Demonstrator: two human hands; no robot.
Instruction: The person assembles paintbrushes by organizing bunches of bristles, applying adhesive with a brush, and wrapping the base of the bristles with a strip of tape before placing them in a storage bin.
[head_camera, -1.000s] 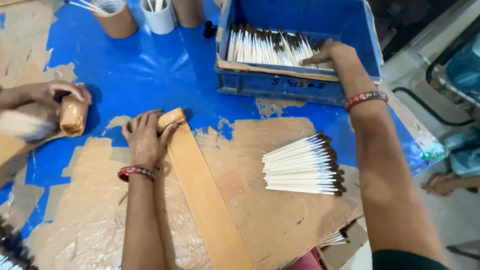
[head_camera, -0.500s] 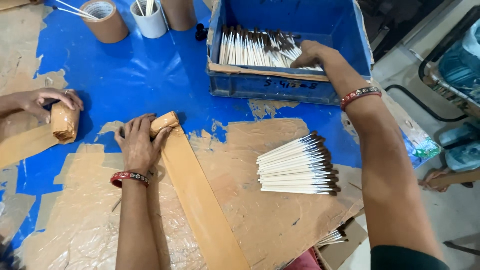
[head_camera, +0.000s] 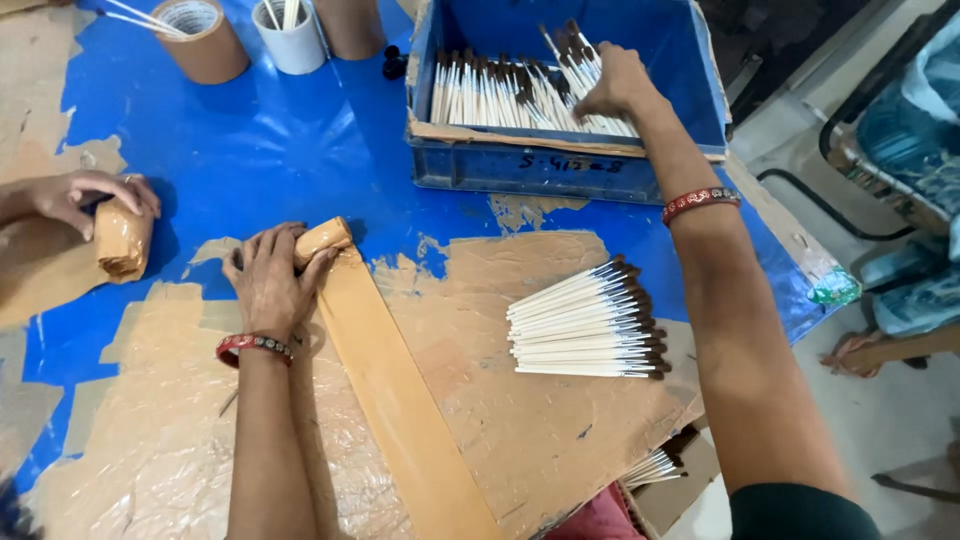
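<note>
My left hand (head_camera: 268, 280) rests on the table with its fingers around the rolled end of a long brown paper strip (head_camera: 395, 400) that runs toward me. My right hand (head_camera: 615, 85) reaches into a blue plastic crate (head_camera: 560, 165) and grips a bunch of white-handled, dark-tipped brushes (head_camera: 575, 65) lifted from the row lying inside. A loose pile of the same brushes (head_camera: 585, 325) lies on the taped table between my arms.
Another person's hand (head_camera: 75, 195) at the left edge holds a brown paper-wrapped bundle (head_camera: 122, 240). A brown tape roll (head_camera: 200, 40), a white cup (head_camera: 290, 35) with sticks and a brown cup stand at the back. More brushes (head_camera: 650, 468) sit in a box below the table edge.
My right hand has moved deeper into the crate and closed on a bunch of brushes, lifting their tips. My left hand stays on the rolled paper end.
</note>
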